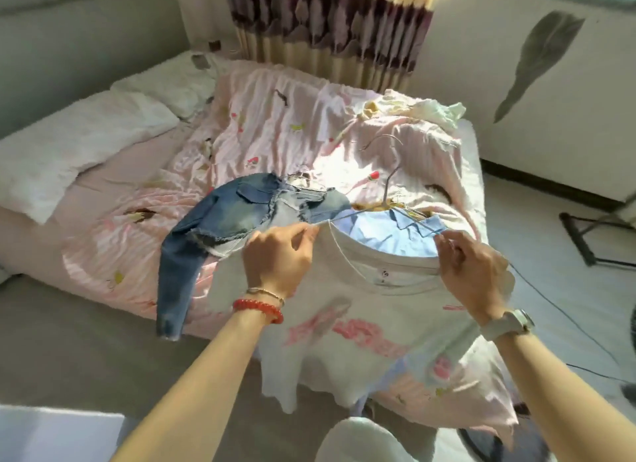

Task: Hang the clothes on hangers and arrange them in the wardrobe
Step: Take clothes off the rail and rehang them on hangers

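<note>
T-shirt point(347, 310), white, pink print, hangs between hands | left hand point(275, 258), right hand point(473, 272) apart, each pinching its neckline

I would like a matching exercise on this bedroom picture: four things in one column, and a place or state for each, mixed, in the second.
1. white T-shirt
2. denim jacket
3. light blue shirt
4. pillows

A. at the head of the bed
B. held at the neckline by both hands
C. lying left of the T-shirt
D. on a hanger, behind the T-shirt's collar

Pairs: 1-B, 2-C, 3-D, 4-A
</note>
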A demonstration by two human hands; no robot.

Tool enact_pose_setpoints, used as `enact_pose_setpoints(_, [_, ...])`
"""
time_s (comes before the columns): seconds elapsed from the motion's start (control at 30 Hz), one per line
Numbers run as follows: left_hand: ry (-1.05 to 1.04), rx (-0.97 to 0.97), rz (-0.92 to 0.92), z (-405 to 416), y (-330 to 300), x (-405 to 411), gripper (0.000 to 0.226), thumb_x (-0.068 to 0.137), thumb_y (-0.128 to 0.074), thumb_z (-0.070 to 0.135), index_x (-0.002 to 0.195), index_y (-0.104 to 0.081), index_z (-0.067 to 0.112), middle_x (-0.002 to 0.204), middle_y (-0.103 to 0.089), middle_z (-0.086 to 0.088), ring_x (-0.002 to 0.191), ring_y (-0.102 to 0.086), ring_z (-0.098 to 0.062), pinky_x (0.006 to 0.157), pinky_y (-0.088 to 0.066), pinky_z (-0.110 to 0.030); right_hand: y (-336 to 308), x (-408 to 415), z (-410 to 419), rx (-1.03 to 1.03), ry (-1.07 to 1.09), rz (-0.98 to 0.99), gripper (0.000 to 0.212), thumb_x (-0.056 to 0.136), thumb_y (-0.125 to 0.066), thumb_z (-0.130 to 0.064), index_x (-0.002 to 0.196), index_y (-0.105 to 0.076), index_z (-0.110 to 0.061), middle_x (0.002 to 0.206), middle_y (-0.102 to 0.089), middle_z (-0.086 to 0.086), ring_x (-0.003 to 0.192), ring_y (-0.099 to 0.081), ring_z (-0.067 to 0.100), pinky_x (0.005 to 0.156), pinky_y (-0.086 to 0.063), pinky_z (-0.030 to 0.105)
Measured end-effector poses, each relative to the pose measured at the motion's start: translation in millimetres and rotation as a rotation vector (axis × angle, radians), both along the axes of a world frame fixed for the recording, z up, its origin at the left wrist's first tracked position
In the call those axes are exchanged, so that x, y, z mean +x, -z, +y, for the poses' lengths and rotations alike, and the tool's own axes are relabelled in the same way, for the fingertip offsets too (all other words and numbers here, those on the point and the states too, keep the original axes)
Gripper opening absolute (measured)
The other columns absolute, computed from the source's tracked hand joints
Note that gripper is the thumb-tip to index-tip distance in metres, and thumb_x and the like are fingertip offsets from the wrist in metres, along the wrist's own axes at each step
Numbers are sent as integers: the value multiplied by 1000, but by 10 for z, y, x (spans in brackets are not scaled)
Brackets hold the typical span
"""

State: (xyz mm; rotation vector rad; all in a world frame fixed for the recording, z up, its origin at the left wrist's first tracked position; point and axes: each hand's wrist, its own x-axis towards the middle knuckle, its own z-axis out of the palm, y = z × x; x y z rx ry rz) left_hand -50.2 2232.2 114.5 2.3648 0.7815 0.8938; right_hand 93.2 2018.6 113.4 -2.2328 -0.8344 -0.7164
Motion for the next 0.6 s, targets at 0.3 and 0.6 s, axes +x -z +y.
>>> enact_pose_setpoints(0.3, [103, 198, -124, -221, -302, 2459, 21, 85, -61, 29, 73, -70, 14, 67, -67, -7, 78, -58, -28, 78, -27, -36, -127, 1973, -299, 103, 322, 18, 12, 87, -60, -14, 83, -69, -8, 78, -69, 13, 69, -61, 31, 74, -41, 41])
enact_pose_setpoints(0.6, [103, 105, 496, -69, 827, 4132, 51, 92, -42, 32, 141, -31, 28, 146, -33, -3, 137, -18, -22, 109, -4, -51, 940, 3581, -77, -299, 349, 746, 58, 92, -49, -28, 144, -22, -24, 151, -23, 4, 139, -18, 23, 112, -10, 55])
